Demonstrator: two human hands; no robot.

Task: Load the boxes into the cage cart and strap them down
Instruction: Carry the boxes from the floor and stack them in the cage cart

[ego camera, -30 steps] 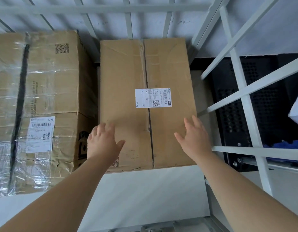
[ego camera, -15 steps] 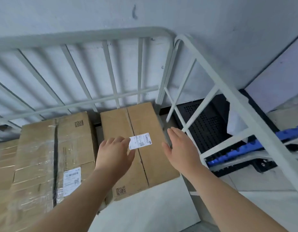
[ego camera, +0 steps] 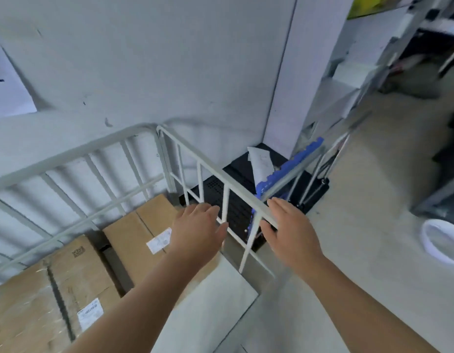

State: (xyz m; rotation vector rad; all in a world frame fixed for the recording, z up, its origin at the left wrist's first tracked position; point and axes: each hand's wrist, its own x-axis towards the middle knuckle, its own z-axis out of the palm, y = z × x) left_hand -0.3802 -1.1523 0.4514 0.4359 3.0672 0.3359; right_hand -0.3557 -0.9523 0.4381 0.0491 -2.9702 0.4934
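A plain cardboard box with a white label lies flat inside the white cage cart, against its back corner. To its left sits a larger taped cardboard box wrapped in clear film. My left hand hovers open above the plain box's right end, holding nothing. My right hand is open too, raised just over the cart's right side rail, fingers spread and not gripping it. No strap is visible.
A black perforated platform with a blue ridged bar and a white paper stands outside the cart's right side. A white round object lies on the floor at right. Metal shelving stands at the upper right. A wall is behind the cart.
Both hands have lifted off the plain box and moved up and right. The view has swung up and to the right, away from the boxes.
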